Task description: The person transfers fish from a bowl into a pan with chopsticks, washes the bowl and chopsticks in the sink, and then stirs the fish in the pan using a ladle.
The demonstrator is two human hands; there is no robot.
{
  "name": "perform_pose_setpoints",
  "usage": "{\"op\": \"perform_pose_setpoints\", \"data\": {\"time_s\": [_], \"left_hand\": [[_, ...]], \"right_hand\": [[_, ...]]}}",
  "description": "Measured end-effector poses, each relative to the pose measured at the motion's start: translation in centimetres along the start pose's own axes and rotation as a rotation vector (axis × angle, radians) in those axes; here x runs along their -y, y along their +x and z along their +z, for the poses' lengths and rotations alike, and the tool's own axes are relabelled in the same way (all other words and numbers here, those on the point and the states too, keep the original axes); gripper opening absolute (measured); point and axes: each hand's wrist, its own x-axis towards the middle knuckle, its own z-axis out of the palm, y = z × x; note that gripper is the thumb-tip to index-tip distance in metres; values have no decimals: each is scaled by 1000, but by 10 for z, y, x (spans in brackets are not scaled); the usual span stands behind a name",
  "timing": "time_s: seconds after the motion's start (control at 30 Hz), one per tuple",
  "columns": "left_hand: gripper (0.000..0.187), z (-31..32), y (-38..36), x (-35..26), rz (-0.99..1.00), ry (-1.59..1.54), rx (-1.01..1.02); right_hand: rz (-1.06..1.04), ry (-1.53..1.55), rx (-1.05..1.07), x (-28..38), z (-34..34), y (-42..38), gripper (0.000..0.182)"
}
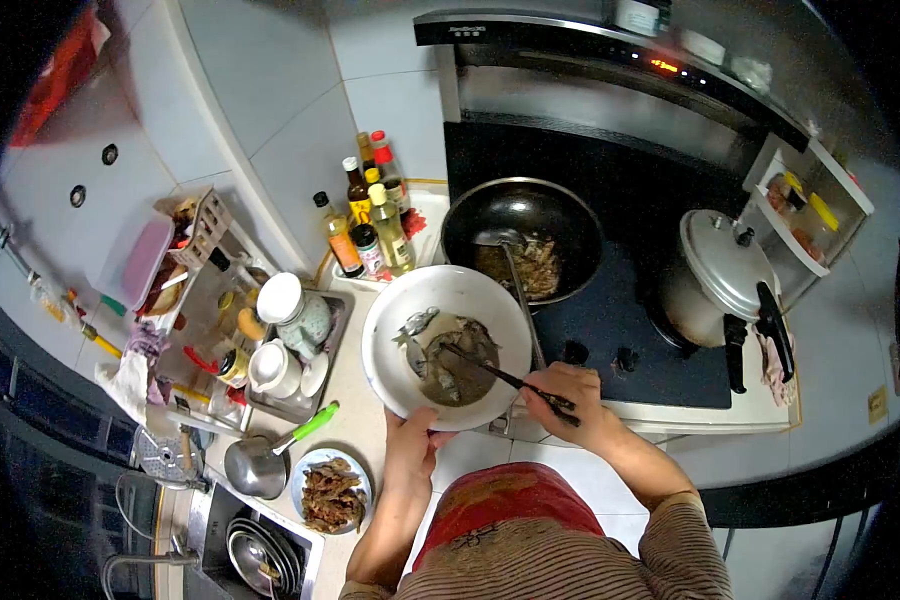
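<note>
My left hand (411, 440) grips the near rim of a large white bowl (385, 335), held up beside the stove. Inside the bowl several small raw fish (474, 338) lie in murky brownish liquid. My right hand (577, 402) is closed around dark chopsticks (507, 377), whose tips reach down among the fish. Just beyond the bowl sits a black wok (570, 215) with browned pieces of food (536, 268) in it. A spatula (521, 288) leans in the wok, its handle running down toward my right hand.
A pressure cooker (718, 285) stands on the right of the stove (630, 320). Several sauce bottles (390, 235) stand at the counter corner. Left are a plate of fried food (332, 492), a saucepan (257, 467) with a green handle and the sink (210, 545), which holds stacked metal bowls.
</note>
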Motion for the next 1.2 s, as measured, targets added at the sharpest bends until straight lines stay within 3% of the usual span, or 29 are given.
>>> {"op": "perform_pose_setpoints", "data": {"time_s": [0.07,0.23,0.33,0.5,0.57,0.6,0.7,0.8,0.9,1.07,1.2], "left_hand": [[50,-1,4,5,17,-33,9],[48,7,2,5,75,-79,-24],[47,3,1,8,82,-114,-43],[41,1,-8,5,55,-88,-152],[41,-7,-7,10,55,-51,-165],[41,-9,-7,9,56,-33,-172],[42,-12,-13,9,58,-7,-170],[49,-12,-13,9,36,-62,-181],[53,-14,-7,10,-37,-61,-161],[59,-4,2,8,-36,-139,-103],[54,6,8,6,5,-103,-84]], "right_hand": [[-33,1,-64,-3,1,4,18],[-175,-57,-62,-13,6,3,38],[-194,-79,-74,-21,6,-3,36],[123,122,-113,-17,5,-9,22],[113,249,-246,-17,21,1,9],[54,240,-242,-20,26,2,11],[-72,210,-134,-23,27,6,23],[-150,211,-161,-21,30,7,21],[-183,185,-43,-21,18,11,18],[-137,198,-55,-30,8,12,16],[-54,151,-69,-28,-3,19,14]]}}
